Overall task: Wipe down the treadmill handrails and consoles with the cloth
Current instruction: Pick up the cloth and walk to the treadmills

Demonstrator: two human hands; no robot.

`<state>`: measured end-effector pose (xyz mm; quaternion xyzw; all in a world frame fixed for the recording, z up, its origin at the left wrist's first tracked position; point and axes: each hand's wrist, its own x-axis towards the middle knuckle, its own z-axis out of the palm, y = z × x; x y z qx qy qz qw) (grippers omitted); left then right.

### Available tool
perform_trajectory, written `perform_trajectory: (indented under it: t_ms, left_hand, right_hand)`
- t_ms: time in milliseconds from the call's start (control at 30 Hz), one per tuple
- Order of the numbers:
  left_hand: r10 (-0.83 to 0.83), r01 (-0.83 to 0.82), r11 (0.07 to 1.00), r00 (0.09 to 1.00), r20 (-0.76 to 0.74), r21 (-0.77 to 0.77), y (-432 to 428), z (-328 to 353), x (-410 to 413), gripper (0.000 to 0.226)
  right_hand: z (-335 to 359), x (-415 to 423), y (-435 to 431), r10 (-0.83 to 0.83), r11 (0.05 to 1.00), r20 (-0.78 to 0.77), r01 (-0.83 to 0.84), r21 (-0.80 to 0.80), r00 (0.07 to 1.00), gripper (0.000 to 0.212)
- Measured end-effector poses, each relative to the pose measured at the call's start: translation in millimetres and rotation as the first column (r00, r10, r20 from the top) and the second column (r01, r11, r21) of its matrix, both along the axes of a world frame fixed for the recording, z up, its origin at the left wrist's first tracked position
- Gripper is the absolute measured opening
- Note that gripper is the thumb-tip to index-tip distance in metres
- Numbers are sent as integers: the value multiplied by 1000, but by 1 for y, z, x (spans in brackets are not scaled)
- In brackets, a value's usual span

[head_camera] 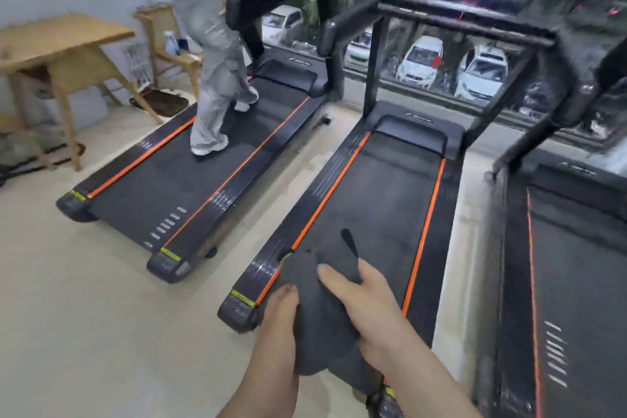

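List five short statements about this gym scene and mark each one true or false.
1. Both the left hand and the right hand grip the grey cloth. True.
2. The cloth is wiping a handrail. False: it is held low over the rear end of the middle treadmill.
3. Another person stands on the left treadmill. True.
4. The wooden table stands right of the treadmills. False: it stands to their left.
5. Parked cars are visible beyond the treadmills. True.
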<state>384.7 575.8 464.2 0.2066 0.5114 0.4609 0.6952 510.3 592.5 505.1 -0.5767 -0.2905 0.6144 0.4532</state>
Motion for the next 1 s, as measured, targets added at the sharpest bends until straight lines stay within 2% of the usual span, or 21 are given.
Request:
perform_trajectory:
  t_ms: [67, 167, 233, 333, 433, 533, 633, 733, 800, 900, 1000]
  left_hand:
    - [-16, 16, 999, 1000, 20, -32, 34, 1, 1, 41]
    - [-31, 38, 998, 990, 136, -44, 100, 6, -1, 45]
    - [-107, 112, 994, 971, 213, -16, 151, 15, -3, 47]
    - [-245, 251, 968, 943, 224, 1, 217, 32, -1, 52]
    - [-364, 372, 928, 905, 219, 7, 275, 45, 23, 34]
    - [-448, 450, 893, 889, 98, 3, 327, 45, 63, 29]
    - [-480, 480, 877, 876, 48, 10, 369, 48, 107, 36]
    - [-531, 530, 847, 847, 20, 33, 413, 57, 167, 39]
    - [-573, 571, 819, 820, 15, 48, 443, 62, 209, 40]
    - [-609, 606, 792, 792, 45, 75, 494, 79, 275, 35]
    - [-627, 627, 778, 772, 100, 32, 543, 118, 341, 41]
  right_hand:
    - [0, 0, 36, -13, 1000, -11, 13, -10, 1000, 20]
    - [0, 0, 100, -22, 1000, -42, 21, -18, 999, 22]
    - [5, 3, 143, -44, 999, -85, 43, -15, 995, 24]
    - [16, 18, 197, -99, 995, -65, 98, -19, 993, 28]
    - [23, 46, 239, -165, 986, 8, 166, -8, 986, 29]
    - [23, 90, 269, -313, 948, 165, 317, 2, 935, 34]
    - [22, 135, 289, -392, 913, 233, 408, -22, 890, 52]
    - [19, 194, 320, -400, 901, 181, 422, -105, 899, 50]
    - [22, 231, 346, -345, 922, 131, 362, -141, 929, 47]
    - [35, 293, 394, -307, 942, 89, 316, -111, 948, 49]
    - [69, 358, 443, -364, 926, 47, 367, -85, 930, 44]
